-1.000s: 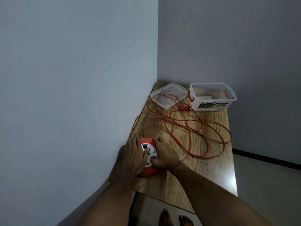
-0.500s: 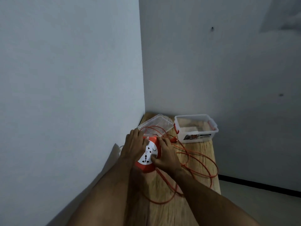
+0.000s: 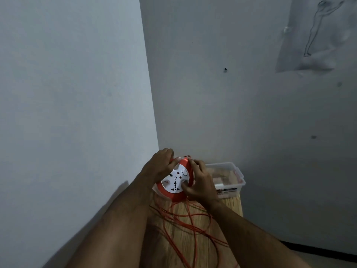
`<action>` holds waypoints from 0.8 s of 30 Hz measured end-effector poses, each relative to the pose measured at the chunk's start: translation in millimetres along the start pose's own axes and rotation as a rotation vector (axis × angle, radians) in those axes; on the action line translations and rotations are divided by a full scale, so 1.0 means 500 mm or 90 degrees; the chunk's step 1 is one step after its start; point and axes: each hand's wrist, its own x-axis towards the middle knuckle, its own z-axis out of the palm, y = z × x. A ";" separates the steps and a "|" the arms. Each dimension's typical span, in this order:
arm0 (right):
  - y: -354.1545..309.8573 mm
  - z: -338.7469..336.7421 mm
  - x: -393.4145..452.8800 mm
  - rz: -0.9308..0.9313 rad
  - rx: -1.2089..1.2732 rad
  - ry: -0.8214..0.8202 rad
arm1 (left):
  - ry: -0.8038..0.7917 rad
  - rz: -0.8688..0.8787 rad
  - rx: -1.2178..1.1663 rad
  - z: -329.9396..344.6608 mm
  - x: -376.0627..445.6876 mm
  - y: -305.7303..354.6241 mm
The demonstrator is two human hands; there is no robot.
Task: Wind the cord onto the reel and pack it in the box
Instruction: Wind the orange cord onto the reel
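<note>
With both hands, left hand and right hand, clasped around the round orange-and-white plastic reel, the winding probably goes best if the thin orange cord feeds in taut and untangled.

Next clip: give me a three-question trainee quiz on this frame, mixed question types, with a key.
1. True or false: most of the orange cord is already wound onto the reel.
2. Which hand has its thumb on the reel's white socket face? A) left hand B) right hand
3. Fill in: the clear box stands at the table's far end, its lid ____.

Key:
1. False; it lies in loose loops on the table.
2. B.
3. Off.
</note>
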 end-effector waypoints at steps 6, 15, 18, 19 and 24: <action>0.025 -0.019 0.007 -0.026 0.001 -0.013 | -0.026 0.004 0.007 -0.001 0.030 0.024; -0.030 -0.009 -0.002 -0.317 -0.342 -0.028 | -0.139 0.028 -0.088 -0.005 0.059 -0.010; -0.037 -0.010 0.009 -0.433 -0.427 -0.124 | -0.184 0.047 -0.106 -0.017 0.069 -0.021; -0.041 -0.010 0.019 -0.455 -0.449 -0.133 | -0.191 0.052 -0.112 -0.023 0.072 -0.025; -0.075 0.000 0.046 -0.551 -0.555 -0.183 | -0.214 0.085 -0.124 -0.039 0.079 -0.041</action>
